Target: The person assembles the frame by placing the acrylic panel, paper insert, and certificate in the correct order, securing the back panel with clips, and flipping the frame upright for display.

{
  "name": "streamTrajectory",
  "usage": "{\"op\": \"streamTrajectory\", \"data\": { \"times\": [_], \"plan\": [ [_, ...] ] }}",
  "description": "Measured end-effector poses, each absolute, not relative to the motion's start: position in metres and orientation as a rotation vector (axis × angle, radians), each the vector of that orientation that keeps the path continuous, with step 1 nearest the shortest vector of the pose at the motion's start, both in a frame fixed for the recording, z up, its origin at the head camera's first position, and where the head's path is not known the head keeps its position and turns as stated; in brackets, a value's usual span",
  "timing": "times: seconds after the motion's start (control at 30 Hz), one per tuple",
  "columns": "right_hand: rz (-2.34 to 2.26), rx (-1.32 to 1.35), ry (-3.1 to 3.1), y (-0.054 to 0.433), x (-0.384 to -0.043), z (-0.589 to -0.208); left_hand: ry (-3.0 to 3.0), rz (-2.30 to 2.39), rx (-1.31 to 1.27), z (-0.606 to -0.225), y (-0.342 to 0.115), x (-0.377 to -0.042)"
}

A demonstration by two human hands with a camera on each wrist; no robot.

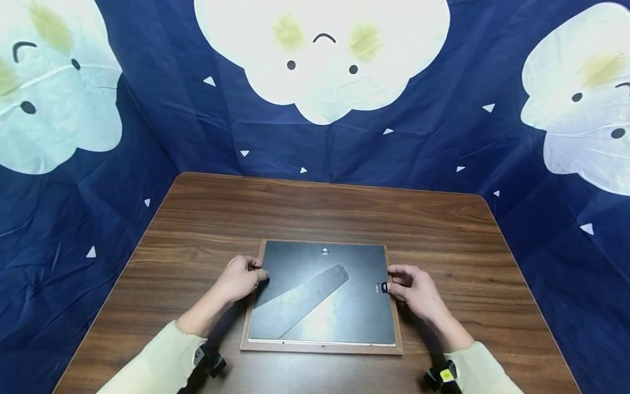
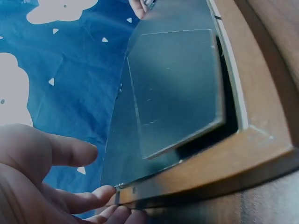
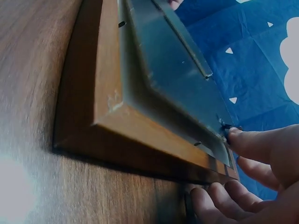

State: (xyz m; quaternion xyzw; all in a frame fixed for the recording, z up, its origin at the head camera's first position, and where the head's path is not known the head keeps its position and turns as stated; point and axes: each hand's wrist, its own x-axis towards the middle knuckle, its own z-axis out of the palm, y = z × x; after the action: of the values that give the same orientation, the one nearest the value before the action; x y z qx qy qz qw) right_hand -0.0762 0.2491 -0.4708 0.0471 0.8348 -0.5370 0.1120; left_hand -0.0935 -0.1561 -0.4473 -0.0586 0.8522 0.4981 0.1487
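A wooden picture frame lies face down on the table. Its dark grey backing board carries a slanting easel stand. At the frame's left side is my left hand; in the left wrist view its fingertips touch the edge, while the thumb stands apart. My right hand grips the right side, its thumb on a small black tab beside a metal hanger and its other fingers at the outer edge. A pale strip shows between board and frame in the right wrist view.
Another metal hanger sits at the board's far edge. The brown wood-grain table reaches back to a dark blue cloth printed with white clouds, which also hangs at both sides.
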Motion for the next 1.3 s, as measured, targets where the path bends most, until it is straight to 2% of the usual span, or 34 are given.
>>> {"op": "streamTrajectory", "data": {
  "times": [0.23,0.57,0.9,1.3],
  "plan": [
    [-1.584,0.094,2.472,0.252,-0.075,-0.468,2.445,1.392,-0.181,-0.443,-0.155,-0.095],
    [-1.312,0.013,2.678,0.254,-0.077,-0.473,2.759,1.027,0.010,-0.450,-0.156,-0.092],
    [-1.272,0.000,2.724,0.252,-0.080,-0.481,2.848,1.014,0.026,-0.461,-0.157,-0.094],
    [-1.345,0.119,2.616,0.250,-0.086,-0.481,2.850,1.044,0.032,-0.467,-0.158,-0.101]
  ]
}}
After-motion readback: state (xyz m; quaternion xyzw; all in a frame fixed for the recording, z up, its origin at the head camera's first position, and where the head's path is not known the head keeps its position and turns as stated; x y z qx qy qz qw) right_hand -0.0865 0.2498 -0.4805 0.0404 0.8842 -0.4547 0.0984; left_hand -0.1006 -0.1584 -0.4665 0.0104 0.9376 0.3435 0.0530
